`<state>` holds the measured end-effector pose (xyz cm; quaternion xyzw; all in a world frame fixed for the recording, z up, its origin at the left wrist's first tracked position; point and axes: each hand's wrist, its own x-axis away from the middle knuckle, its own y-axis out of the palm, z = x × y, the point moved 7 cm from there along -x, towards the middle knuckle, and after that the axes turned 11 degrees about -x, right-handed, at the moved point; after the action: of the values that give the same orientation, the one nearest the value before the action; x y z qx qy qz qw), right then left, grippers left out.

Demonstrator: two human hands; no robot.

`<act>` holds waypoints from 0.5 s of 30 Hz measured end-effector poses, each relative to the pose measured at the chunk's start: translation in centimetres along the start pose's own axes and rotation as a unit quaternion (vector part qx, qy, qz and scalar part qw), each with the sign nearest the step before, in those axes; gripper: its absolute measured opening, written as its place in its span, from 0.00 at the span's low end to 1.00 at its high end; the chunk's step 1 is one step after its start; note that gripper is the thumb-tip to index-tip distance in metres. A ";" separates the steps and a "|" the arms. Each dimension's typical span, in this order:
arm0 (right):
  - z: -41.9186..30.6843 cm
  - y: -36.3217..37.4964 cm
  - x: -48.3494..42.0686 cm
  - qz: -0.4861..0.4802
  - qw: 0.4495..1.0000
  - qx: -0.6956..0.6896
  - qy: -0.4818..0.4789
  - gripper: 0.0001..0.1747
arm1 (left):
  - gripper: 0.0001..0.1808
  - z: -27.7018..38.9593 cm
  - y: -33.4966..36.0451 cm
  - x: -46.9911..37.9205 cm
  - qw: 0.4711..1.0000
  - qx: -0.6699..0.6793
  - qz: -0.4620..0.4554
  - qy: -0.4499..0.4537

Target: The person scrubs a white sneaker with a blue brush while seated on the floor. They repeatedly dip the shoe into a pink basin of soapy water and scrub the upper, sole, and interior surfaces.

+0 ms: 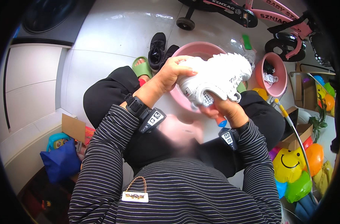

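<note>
My left hand (171,73) grips a white Fila sneaker (214,70) near its heel and sole, holding it tilted on its side. In my right hand (227,110) is a brush with an orange-red handle (221,120) that ends in blue. Its pale bristles (207,98) are at the sneaker's ankle opening; my fingers are blurred there. White laces (235,96) hang loose by the right hand. Below the sneaker stands a pink plastic basin (192,48) on the floor between my feet, its inside partly hidden by the shoe and hands.
Black sneakers (157,50) lie beyond my left foot in a green slipper (142,67). A smaller pink bucket (271,74) holds cloth. Nearby are a green brush (246,42), a pink children's bicycle (290,25), a white pole (294,128) and smiley balloons (289,162). Left is a blue bag (62,162).
</note>
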<state>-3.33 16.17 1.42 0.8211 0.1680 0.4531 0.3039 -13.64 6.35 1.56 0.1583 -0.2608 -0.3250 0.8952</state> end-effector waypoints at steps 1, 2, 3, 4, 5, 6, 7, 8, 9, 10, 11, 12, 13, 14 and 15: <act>-0.5 -0.1 0.1 0.019 0.997 0.065 -0.042 0.27 | 0.23 -0.1 -0.1 -0.1 1.000 -0.006 0.015 0.003; -1.1 -0.3 0.2 0.064 0.984 0.144 -0.087 0.24 | 0.20 -0.2 -0.1 -0.1 1.000 -0.012 0.025 0.006; -1.9 -0.4 0.5 0.107 0.960 0.221 -0.132 0.21 | 0.18 -0.1 0.0 -0.3 0.999 -0.009 0.030 0.024; -2.4 0.1 0.4 0.117 0.940 0.274 -0.169 0.20 | 0.17 -0.5 -0.2 -0.4 0.998 -0.025 0.057 0.001; -3.1 0.5 0.6 0.132 0.914 0.326 -0.204 0.19 | 0.17 -0.7 -0.3 -0.6 0.996 -0.034 0.079 -0.009; -3.6 1.3 0.3 0.118 0.894 0.360 -0.238 0.19 | 0.16 -0.7 -0.4 -0.8 0.994 -0.045 0.100 -0.017; -3.0 0.8 -0.2 0.132 0.927 0.312 -0.161 0.17 | 0.16 -0.7 -0.6 -1.0 0.990 -0.069 0.120 -0.030; -1.8 -0.4 -0.7 0.183 0.960 0.208 -0.043 0.16 | 0.15 -0.6 -0.7 -1.2 0.985 -0.093 0.141 -0.041; -2.3 -0.1 -0.9 0.169 0.968 0.168 -0.079 0.17 | 0.15 -0.4 -0.8 -1.4 0.979 -0.112 0.159 -0.053; -2.8 0.1 -1.2 0.148 0.980 0.064 -0.114 0.20 | 0.17 0.2 -0.8 -1.6 0.977 -0.118 0.175 -0.030; -2.9 0.9 -1.5 0.067 0.986 -0.096 -0.120 0.23 | 0.19 0.5 -0.9 -1.7 0.968 -0.175 0.173 -0.043; -3.7 1.5 -1.5 0.000 0.981 -0.107 -0.159 0.24 | 0.20 1.6 -0.6 -1.8 0.955 -0.232 0.182 0.013; -3.7 0.9 -1.5 0.017 0.977 -0.155 -0.148 0.25 | 0.21 2.6 -0.2 -1.9 0.939 -0.277 0.191 0.068; -3.7 0.8 -1.6 0.002 0.970 -0.206 -0.131 0.25 | 0.36 3.1 0.1 -1.9 0.938 -0.286 0.176 0.087; -3.7 0.5 -1.6 0.001 0.959 -0.256 -0.120 0.26 | 0.40 3.7 0.5 -1.8 0.924 -0.320 0.176 0.118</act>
<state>-7.28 16.22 2.23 0.7640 0.0082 0.3797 0.5216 -16.63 7.50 4.15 -0.1474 -0.0590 -0.2077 0.9652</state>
